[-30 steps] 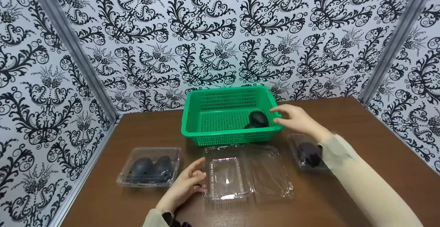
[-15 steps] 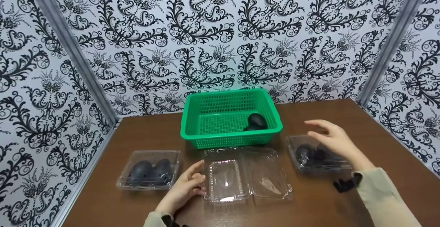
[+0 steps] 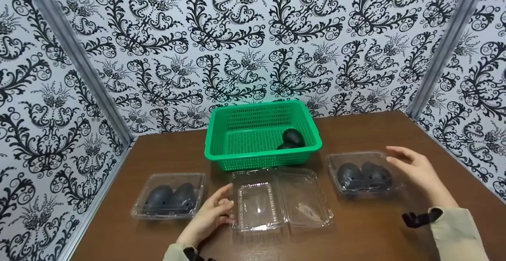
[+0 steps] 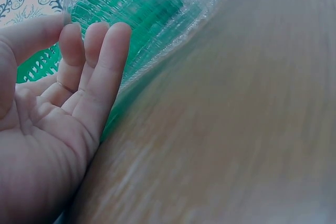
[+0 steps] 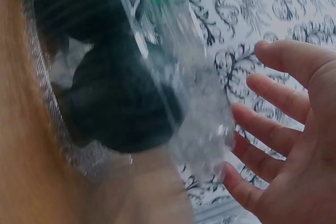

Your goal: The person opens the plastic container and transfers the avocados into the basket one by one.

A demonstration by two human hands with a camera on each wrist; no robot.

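Observation:
At the left edge of an open, hinged clear plastic clamshell (image 3: 259, 205), my left hand (image 3: 209, 215) pinches the rim between thumb and finger. Its other fingers are loosely curled, as the left wrist view shows. My right hand (image 3: 419, 170) is spread, with its fingertips at the right side of a closed clear clamshell (image 3: 361, 154). Inside that one lie two dark, avocado-shaped fruits (image 3: 350, 176). In the right wrist view, the fingers (image 5: 268, 124) stand right by the crinkly edge of this blurred clamshell (image 5: 205, 114).
Behind the open clamshell stands a green perforated basket (image 3: 261, 156) holding dark fruits (image 3: 292, 137) in its right corner. Another closed clamshell (image 3: 144, 209) with dark fruits (image 3: 160, 195) is at the left. The brown table (image 3: 367, 229) ends at patterned walls (image 3: 253, 71).
My right hand has moved from the basket's right rim, rightward and toward me, to the right side of the right clamshell. My left hand has stayed at the open clamshell.

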